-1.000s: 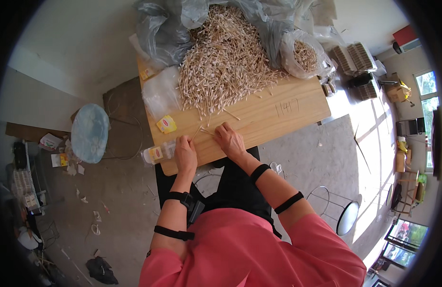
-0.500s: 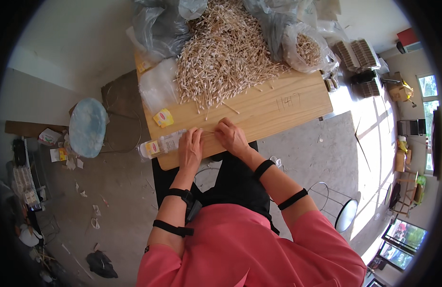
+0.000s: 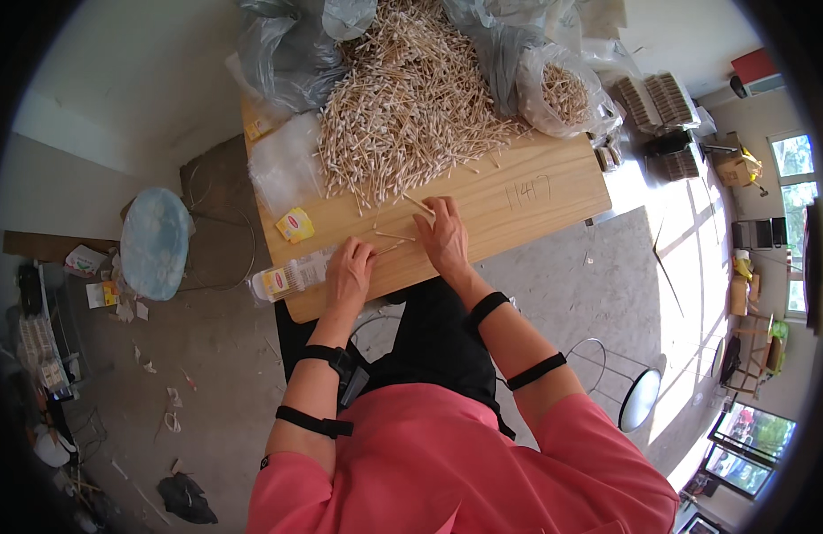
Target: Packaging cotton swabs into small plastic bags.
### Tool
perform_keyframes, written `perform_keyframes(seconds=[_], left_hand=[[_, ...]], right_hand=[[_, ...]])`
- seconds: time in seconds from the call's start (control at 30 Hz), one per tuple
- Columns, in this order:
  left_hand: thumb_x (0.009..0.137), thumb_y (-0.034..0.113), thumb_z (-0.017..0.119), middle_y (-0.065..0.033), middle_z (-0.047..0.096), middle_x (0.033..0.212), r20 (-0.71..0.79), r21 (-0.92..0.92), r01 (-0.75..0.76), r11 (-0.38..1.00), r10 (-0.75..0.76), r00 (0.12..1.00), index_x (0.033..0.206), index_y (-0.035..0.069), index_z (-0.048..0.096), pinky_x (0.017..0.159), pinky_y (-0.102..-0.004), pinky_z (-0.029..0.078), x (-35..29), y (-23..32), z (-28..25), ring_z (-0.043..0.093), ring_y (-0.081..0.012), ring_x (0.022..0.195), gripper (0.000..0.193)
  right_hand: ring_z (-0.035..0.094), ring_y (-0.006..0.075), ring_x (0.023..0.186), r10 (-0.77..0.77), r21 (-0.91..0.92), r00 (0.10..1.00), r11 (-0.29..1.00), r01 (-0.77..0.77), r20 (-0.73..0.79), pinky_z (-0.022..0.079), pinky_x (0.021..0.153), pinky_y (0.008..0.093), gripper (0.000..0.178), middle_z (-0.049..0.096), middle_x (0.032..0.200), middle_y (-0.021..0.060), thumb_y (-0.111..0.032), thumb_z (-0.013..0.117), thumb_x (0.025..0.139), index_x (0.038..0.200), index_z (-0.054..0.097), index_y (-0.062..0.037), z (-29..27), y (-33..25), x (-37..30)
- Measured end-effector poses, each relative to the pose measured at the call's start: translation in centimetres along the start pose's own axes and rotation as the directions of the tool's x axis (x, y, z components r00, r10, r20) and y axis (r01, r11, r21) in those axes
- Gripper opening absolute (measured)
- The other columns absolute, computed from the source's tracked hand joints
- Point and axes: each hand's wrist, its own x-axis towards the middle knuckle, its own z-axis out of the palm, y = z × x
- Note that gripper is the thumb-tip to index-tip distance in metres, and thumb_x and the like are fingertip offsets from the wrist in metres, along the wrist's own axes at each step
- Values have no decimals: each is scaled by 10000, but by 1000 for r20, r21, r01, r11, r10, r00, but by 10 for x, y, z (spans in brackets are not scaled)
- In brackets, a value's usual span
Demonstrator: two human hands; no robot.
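My left hand (image 3: pixel 347 274) rests near the table's front edge, over the end of a clear plastic packet (image 3: pixel 313 269). A cotton swab (image 3: pixel 390 247) sticks out to the right from its closed fingertips. The packet holds a row of swabs and a yellow-and-white card (image 3: pixel 276 281). Farther right, my right hand (image 3: pixel 447 238) reaches toward the pile, its thumb and fingertips pinched on another cotton swab (image 3: pixel 416 204). Between the hands a loose swab (image 3: pixel 394 236) lies on the wood.
A large heap of cotton swabs (image 3: pixel 411 107) covers the wooden table (image 3: pixel 554 182) at the back. Beside it are grey plastic bags (image 3: pixel 295 62), a clear bag of swabs (image 3: pixel 563 93), clear empty packets (image 3: pixel 287 160) and yellow cards (image 3: pixel 295 225). A blue stool (image 3: pixel 156 243) stands left.
My right hand has moved away from the left, up toward the pile, onto a swab there. Loose swabs now show between the hands. The left hand stays by the packet.
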Motion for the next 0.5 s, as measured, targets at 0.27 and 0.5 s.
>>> perform_keyframes(seconds=[0.27, 0.5], left_hand=[[817, 83, 699, -74, 558, 897, -111, 1, -33, 999, 33, 993, 870, 69, 606, 751, -426, 449, -39, -4, -10, 564, -303, 869, 108], [806, 97, 711, -74, 559, 916, -129, 35, -76, 997, 79, 989, 865, 77, 607, 787, -435, 430, -30, 3, 0, 534, -311, 899, 122]], right_hand=[[636, 358, 856, -69, 2, 930, 997, 73, 362, 513, 722, 467, 101, 620, 941, 117, -150, 640, 854, 919, 639, -72, 7, 17, -6], [634, 354, 847, -91, 34, 948, 996, 85, 305, 517, 716, 457, 98, 606, 924, 116, -155, 646, 853, 891, 653, -65, 13, 3, -24]])
